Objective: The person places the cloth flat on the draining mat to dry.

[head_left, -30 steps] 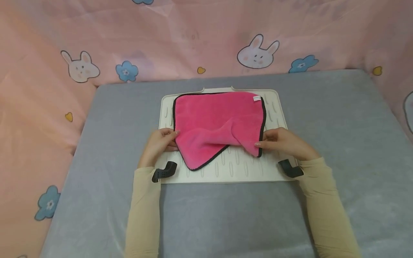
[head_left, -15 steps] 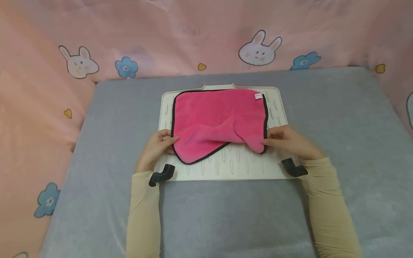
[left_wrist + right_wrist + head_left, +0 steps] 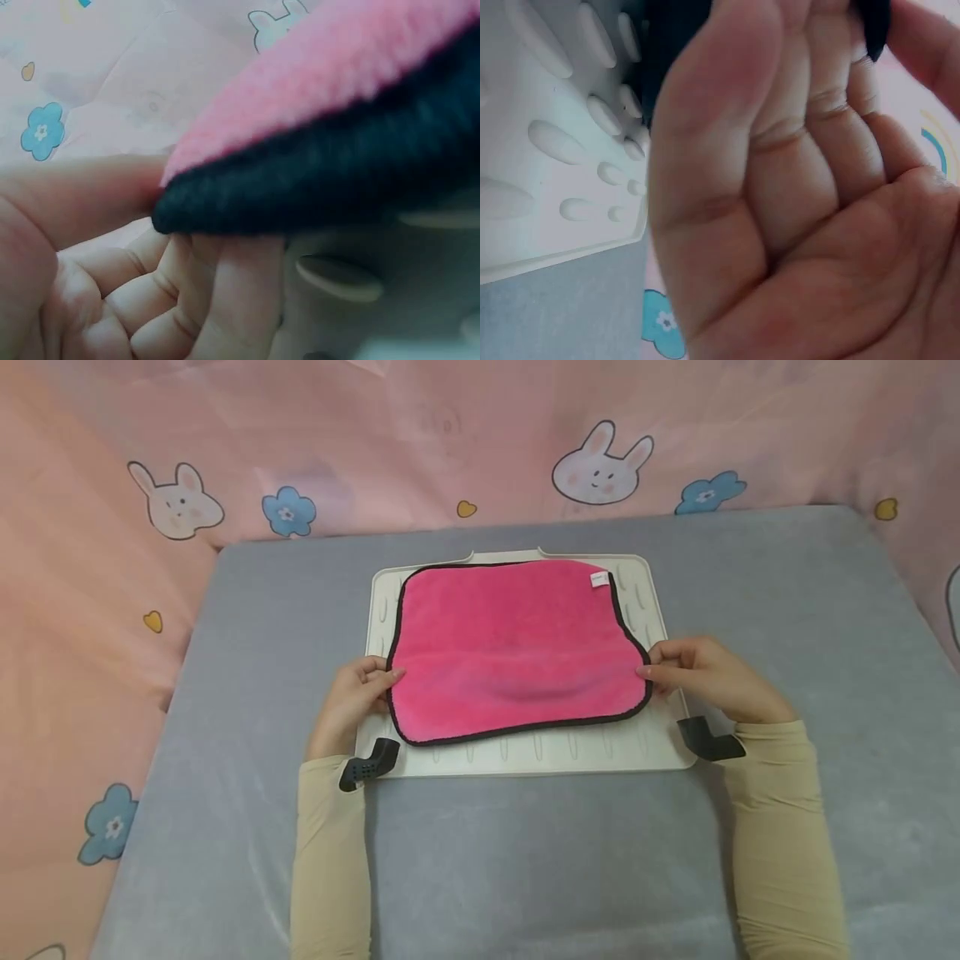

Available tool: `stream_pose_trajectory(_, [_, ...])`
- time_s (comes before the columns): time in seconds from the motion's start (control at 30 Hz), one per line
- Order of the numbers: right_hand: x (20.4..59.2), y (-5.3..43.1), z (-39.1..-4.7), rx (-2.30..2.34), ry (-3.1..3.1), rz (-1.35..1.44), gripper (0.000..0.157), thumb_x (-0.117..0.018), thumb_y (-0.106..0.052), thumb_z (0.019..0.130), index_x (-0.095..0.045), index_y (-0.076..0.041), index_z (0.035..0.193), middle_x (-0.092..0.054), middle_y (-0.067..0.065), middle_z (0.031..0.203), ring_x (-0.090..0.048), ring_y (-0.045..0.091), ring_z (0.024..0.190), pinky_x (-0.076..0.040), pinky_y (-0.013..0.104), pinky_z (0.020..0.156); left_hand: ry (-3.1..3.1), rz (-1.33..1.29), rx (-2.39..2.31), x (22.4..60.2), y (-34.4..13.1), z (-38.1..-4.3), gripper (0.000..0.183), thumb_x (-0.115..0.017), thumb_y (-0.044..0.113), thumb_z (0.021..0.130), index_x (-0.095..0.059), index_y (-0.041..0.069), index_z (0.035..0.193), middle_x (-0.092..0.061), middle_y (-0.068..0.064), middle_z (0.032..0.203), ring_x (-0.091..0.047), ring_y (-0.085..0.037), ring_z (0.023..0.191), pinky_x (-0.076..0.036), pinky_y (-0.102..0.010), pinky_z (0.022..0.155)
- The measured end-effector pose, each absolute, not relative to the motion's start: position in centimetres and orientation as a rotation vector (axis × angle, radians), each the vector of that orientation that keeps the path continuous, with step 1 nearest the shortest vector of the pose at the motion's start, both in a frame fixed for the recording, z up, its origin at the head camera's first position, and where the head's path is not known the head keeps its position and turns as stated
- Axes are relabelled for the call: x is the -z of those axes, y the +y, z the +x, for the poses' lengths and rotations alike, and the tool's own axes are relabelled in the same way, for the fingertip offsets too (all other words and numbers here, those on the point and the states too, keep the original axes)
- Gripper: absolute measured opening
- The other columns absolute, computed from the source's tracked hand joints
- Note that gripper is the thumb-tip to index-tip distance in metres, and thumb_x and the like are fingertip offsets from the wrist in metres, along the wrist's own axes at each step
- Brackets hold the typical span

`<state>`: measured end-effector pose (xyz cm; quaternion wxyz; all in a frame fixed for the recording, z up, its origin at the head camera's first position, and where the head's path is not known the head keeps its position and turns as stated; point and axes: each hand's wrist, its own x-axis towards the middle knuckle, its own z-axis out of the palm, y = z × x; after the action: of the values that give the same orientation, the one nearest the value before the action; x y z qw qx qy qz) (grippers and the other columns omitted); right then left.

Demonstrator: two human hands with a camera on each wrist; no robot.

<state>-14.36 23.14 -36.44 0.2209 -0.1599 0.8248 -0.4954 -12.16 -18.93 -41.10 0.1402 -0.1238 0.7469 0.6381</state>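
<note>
A pink plush cloth [image 3: 510,635] with black edging and a small white tag lies spread over a cream ribbed tray [image 3: 525,764]. At the cloth's left edge my left hand [image 3: 352,697] pinches the border, thumb on top and fingers beneath. In the left wrist view the black edging [image 3: 315,169] sits between the thumb and fingers of that hand. My right hand [image 3: 701,672] pinches the cloth's right edge near its front corner. The right wrist view shows the curled fingers [image 3: 780,135], with a bit of black edging near the thumb.
Under the tray is a grey cloth-covered table [image 3: 540,860]. A pink curtain [image 3: 405,452] printed with rabbits and flowers hangs at the back and sides. Each wrist carries a black camera mount [image 3: 708,739].
My right hand has moved to the right with the cloth's edge, and the left hand slightly left. The folded, rumpled front part of the cloth is now pulled nearly flat and wider.
</note>
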Motion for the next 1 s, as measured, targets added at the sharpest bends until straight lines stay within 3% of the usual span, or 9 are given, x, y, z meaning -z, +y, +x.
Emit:
stream_pose_trajectory(0.3, [36.1,23.3,-14.2,1.242,2.237,-0.476,0.026,-0.06,-0.017,0.094,-0.057,-0.003,0.072,-0.059,0.014,0.065,-0.053,0.024,0.065,-0.042,0.032,0.056,2.135,-0.367,-1.853,40.9,-19.5,-12.0,0.019,-0.059,0.011,0.092,-0.054,-0.006,0.099,-0.062,0.009,0.066,-0.055,-0.004,0.054,-0.046,-0.019,0.053])
stream_pose_trajectory(0.57, [36.9,23.7,-14.7,1.128,2.056,-0.58,0.029,-0.059,-0.013,0.093,-0.053,0.0,0.068,-0.06,0.015,0.062,-0.058,0.022,0.06,-0.048,0.029,0.058,2.147,-0.3,-1.758,41.1,-20.3,-11.7,0.024,-0.058,0.008,0.092,-0.053,-0.012,0.103,-0.063,0.006,0.066,-0.057,-0.005,0.054,-0.048,-0.019,0.053])
stream_pose_trajectory(0.87, [37.8,24.3,-15.0,1.132,1.951,-0.605,0.026,-0.058,-0.008,0.093,-0.055,0.003,0.07,-0.066,0.014,0.066,-0.065,0.022,0.061,-0.054,0.03,0.06,2.134,-0.234,-1.663,41.3,-20.4,-11.6,0.023,-0.06,0.005,0.09,-0.054,-0.013,0.102,-0.061,0.005,0.069,-0.058,-0.006,0.053,-0.051,-0.02,0.055])
stream_pose_trajectory(1.0, [38.1,24.1,-15.3,1.089,1.994,-0.465,0.023,-0.059,-0.012,0.093,-0.061,0.005,0.077,-0.065,0.013,0.07,-0.064,0.02,0.065,-0.054,0.029,0.063,2.143,-0.238,-1.621,41.2,-20.2,-11.7,0.024,-0.06,0.008,0.091,-0.054,-0.012,0.103,-0.059,0.005,0.07,-0.057,-0.005,0.054,-0.051,-0.019,0.056])
